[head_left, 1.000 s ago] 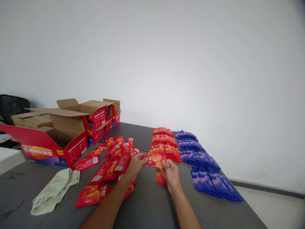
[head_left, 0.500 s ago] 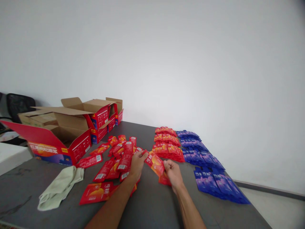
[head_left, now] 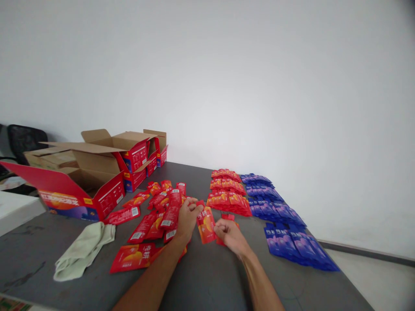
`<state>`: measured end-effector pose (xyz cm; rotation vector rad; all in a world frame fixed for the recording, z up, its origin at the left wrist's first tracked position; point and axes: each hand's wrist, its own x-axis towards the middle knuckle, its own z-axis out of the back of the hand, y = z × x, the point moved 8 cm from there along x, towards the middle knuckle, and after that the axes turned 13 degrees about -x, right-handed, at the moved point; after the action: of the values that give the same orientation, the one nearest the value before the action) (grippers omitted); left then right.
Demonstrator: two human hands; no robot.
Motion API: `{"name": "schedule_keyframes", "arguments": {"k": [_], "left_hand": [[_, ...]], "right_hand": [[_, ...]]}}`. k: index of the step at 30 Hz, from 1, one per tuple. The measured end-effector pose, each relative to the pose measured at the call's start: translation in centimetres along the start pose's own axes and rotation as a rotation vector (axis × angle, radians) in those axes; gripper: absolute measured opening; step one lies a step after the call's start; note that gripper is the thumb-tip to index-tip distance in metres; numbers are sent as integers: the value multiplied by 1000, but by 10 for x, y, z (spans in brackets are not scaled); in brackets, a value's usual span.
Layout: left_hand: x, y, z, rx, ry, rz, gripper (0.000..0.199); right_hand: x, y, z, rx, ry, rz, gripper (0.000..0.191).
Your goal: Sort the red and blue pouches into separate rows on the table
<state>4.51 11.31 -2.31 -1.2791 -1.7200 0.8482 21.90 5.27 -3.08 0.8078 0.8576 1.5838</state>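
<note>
Your left hand (head_left: 187,215) pinches the top edge of a red sachet (head_left: 205,225) between thumb and fingers, holding it upright just above the grey table (head_left: 207,280); your right hand (head_left: 228,233) is curled into a loose fist beside the sachet's lower right corner, its knuckles toward the camera, and whether it grips the sachet or the red packets under it cannot be told from this angle; both forearms reach in from the bottom edge.

Left of your left hand a loose scatter of red sachets (head_left: 155,211) lies overlapping on the table, some showing white barcode labels; one larger-looking red sachet with white lettering (head_left: 134,258) lies flat nearest you, just beside your left forearm; a pale green cloth (head_left: 84,249) lies crumpled further left.

Beyond your hands, neat rows of red sachets (head_left: 228,196) run toward the wall; touching them on the right, rows of blue sachets (head_left: 282,220) stretch from the wall to the near right edge of the table.

At the far left stand open red cartons (head_left: 97,172) with brown cardboard flaps raised, the nearest one with its printed red flap folded outward; a dark chair (head_left: 24,138) shows behind them against the white wall (head_left: 246,77).
</note>
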Motion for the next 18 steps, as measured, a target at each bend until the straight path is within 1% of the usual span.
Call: {"name": "schedule_keyframes", "arguments": {"k": [2,3,5,7,8,9,11,13,14,15,17,18], "left_hand": [[-1,1,-2,20,-5,44,44],[-2,4,-4,8,10,92,45],[-6,14,-12,-58,82,228,44],[-12,25,-21,-127,158,351,44],[-15,29,-23,-141,187,386,43],[-18,32,-25,-137,207,396,43],[-20,38,-26,-103,243,368,42],[-21,47,-26,-64,279,334,43],[-21,53,-26,-45,292,331,43],[-21,62,-23,-17,294,342,44],[-19,78,-19,58,309,362,52],[-18,85,-16,120,314,362,55]], "right_hand": [[2,-6,9,15,-94,-38,25],[2,-10,14,30,-143,-67,25],[2,-18,21,66,-225,-125,24],[2,-22,22,100,-261,-155,23],[2,-22,21,112,-260,-157,24],[2,-22,20,121,-256,-161,25],[3,-21,17,117,-214,-172,28],[3,-23,20,69,-187,-171,30],[4,-25,26,31,-196,-158,29],[4,-27,36,-21,-238,-134,28],[1,-33,62,-140,-373,-84,24],[-1,-38,72,-216,-406,-78,26]]}}
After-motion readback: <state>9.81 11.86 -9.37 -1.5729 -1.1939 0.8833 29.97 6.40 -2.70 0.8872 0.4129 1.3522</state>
